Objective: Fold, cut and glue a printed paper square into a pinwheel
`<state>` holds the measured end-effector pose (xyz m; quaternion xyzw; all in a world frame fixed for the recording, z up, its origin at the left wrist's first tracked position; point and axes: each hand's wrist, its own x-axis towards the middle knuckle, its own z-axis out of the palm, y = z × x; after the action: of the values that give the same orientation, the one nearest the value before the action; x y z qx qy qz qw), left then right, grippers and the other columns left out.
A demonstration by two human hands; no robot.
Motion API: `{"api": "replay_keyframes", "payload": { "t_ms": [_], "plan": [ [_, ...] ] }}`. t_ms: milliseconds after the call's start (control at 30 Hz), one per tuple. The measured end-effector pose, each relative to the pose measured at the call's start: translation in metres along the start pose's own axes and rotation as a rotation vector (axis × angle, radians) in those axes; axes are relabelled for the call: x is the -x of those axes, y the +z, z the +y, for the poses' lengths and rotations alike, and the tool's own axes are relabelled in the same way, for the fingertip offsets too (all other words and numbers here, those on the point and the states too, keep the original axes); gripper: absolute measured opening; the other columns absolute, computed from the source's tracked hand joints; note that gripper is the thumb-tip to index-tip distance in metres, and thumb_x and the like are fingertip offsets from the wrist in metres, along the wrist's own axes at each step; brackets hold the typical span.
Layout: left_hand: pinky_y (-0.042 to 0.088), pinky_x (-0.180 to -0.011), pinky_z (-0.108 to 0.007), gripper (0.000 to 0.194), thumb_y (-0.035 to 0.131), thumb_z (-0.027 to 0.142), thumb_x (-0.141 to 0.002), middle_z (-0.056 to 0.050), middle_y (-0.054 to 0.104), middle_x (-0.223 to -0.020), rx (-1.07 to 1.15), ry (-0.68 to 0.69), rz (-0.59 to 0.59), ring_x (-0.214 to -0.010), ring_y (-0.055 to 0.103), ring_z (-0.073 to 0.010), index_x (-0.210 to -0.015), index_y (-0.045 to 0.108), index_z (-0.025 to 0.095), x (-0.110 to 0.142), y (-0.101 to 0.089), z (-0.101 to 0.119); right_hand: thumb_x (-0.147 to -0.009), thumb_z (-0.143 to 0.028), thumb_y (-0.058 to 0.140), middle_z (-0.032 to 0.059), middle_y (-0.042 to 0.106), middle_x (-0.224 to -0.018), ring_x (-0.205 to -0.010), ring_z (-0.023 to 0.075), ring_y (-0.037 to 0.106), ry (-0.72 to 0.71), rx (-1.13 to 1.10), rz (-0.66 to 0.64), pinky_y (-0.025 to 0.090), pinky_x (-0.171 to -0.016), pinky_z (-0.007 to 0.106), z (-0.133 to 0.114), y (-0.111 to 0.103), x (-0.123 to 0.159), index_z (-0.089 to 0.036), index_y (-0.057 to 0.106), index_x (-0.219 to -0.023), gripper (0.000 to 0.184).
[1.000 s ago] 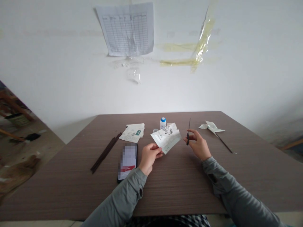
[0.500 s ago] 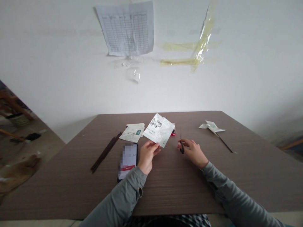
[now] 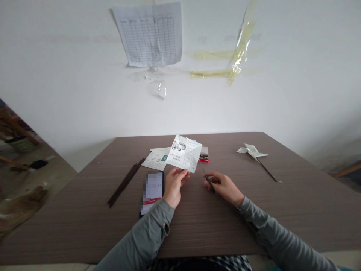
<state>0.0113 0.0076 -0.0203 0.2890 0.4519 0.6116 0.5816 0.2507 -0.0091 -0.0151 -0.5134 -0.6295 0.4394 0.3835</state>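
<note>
Moved paper (image 3: 185,153) left, lowered scissors (image 3: 210,184). Clamping paper's bottom edge in left fingers (image 3: 182,175), scissors in right fingers (image 3: 216,175). Likely light, flimsy, crease-prone: pinch edge lightly.

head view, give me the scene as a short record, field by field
left hand: holds a printed paper square by its lower edge
right hand: holds scissors
left side: dark sticks, phone, more paper
behind held paper: small red box, partly hidden
right side: paper pinwheel on a stick
</note>
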Motion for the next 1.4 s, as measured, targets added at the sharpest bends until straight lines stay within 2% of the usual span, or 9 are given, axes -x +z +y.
{"api": "replay_keyframes", "payload": {
  "t_ms": [167, 433, 600, 733, 967, 1200, 1400],
  "plan": [
    [0.075, -0.091, -0.036, 0.032, 0.115, 0.020, -0.078, -0.005, 0.093, -0.097, 0.009, 0.027, 0.001, -0.097, 0.090, -0.0253, -0.086, 0.085, 0.022, -0.001, 0.000, -0.001, -0.076, -0.080, 0.102, 0.0093, 0.091, -0.079, -0.077, 0.0367, 0.085, 0.018, -0.063, -0.046, 0.073, -0.086, 0.053, -0.016, 0.005, 0.008, -0.030, 0.088, -0.101, 0.057],
    [0.072, -0.086, -0.033, 0.039, 0.119, 0.024, -0.071, -0.005, 0.092, -0.095, 0.043, 0.034, 0.000, -0.093, 0.089, -0.0234, -0.087, 0.084, 0.021, 0.001, 0.002, 0.001, -0.072, -0.084, 0.103, 0.0091, 0.088, -0.077, -0.070, 0.0351, 0.081, 0.059, -0.098, -0.100, 0.071, -0.082, 0.053, -0.030, 0.010, 0.014, -0.032, 0.084, -0.093, 0.059],
    [0.072, -0.086, -0.033, 0.047, 0.123, 0.030, -0.066, -0.004, 0.092, -0.095, 0.045, 0.052, -0.002, -0.093, 0.089, -0.0239, -0.085, 0.081, 0.021, 0.001, 0.001, 0.002, -0.072, -0.083, 0.102, 0.0076, 0.086, -0.075, -0.069, 0.0343, 0.080, 0.059, -0.109, -0.134, 0.069, -0.079, 0.052, -0.031, 0.011, 0.015, -0.032, 0.081, -0.093, 0.059],
    [0.072, -0.085, -0.033, 0.050, 0.125, 0.031, -0.063, -0.004, 0.092, -0.094, 0.056, 0.059, -0.001, -0.091, 0.089, -0.0232, -0.085, 0.081, 0.021, 0.000, 0.001, 0.002, -0.073, -0.083, 0.100, 0.0079, 0.087, -0.077, -0.073, 0.0348, 0.081, 0.066, -0.091, -0.164, 0.070, -0.083, 0.053, -0.029, 0.011, 0.015, -0.033, 0.081, -0.095, 0.058],
    [0.072, -0.085, -0.033, 0.052, 0.126, 0.032, -0.065, -0.002, 0.091, -0.093, 0.045, 0.053, -0.006, -0.092, 0.090, -0.0235, -0.088, 0.080, 0.021, -0.001, 0.000, 0.002, -0.072, -0.084, 0.102, 0.0068, 0.088, -0.076, -0.069, 0.0317, 0.079, 0.049, -0.108, -0.195, 0.071, -0.080, 0.051, -0.022, 0.011, 0.012, -0.031, 0.083, -0.097, 0.061],
    [0.072, -0.084, -0.030, 0.052, 0.126, 0.032, -0.064, -0.002, 0.091, -0.093, 0.070, 0.059, -0.022, -0.090, 0.089, -0.0209, -0.087, 0.081, 0.021, 0.000, 0.001, 0.004, -0.078, -0.077, 0.101, 0.0084, 0.089, -0.080, -0.074, 0.0344, 0.082, 0.051, -0.095, -0.210, 0.072, -0.085, 0.052, -0.023, 0.011, 0.014, -0.031, 0.084, -0.099, 0.054],
    [0.073, -0.087, -0.033, 0.048, 0.124, 0.028, -0.070, -0.002, 0.091, -0.094, 0.057, 0.040, -0.011, -0.092, 0.090, -0.0225, -0.089, 0.080, 0.022, 0.000, 0.002, 0.007, -0.076, -0.080, 0.102, 0.0084, 0.087, -0.079, -0.071, 0.0347, 0.081, 0.040, -0.110, -0.203, 0.072, -0.083, 0.054, -0.020, 0.014, 0.013, -0.032, 0.084, -0.098, 0.056]
  ]
}}
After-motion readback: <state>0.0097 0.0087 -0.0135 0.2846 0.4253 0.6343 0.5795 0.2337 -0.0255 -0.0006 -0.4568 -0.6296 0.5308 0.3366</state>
